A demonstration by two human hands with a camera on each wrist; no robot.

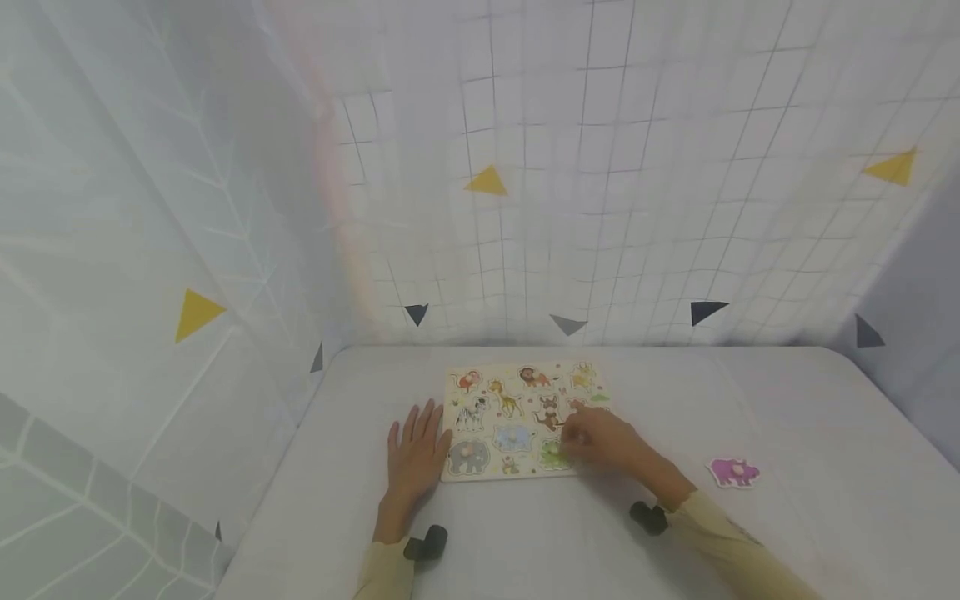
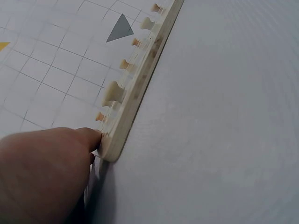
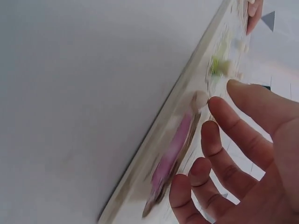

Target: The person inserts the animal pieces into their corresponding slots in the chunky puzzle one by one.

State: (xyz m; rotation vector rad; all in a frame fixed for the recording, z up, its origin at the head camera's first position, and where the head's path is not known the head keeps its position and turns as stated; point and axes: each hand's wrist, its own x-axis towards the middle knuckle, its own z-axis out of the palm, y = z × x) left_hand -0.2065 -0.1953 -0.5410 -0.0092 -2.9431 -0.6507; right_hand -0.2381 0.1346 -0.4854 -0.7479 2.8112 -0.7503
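Note:
A wooden animal peg puzzle board (image 1: 487, 475) lies on the table with knobbed pieces in it. My left hand (image 1: 416, 450) lies flat beside its left edge, fingers stretched out, thumb touching the near corner. Over the near right part is my right hand (image 1: 606, 440), partly hiding the board. In the right wrist view its thumb and forefinger are apart, the forefinger beside a pale wooden knob (image 3: 200, 100). Below that knob is a blurred pink shape (image 3: 172, 151) with a brown edge; piece or recess, I cannot tell. A green animal piece (image 1: 552, 453) lies left of this hand.
A purple animal piece (image 1: 733, 472) with a knob lies on the white table (image 1: 525, 542), right of the board. Behind the table hangs a white gridded cloth (image 1: 555, 250) with triangle marks. Dark wrist mounts (image 1: 426, 543) are on both forearms.

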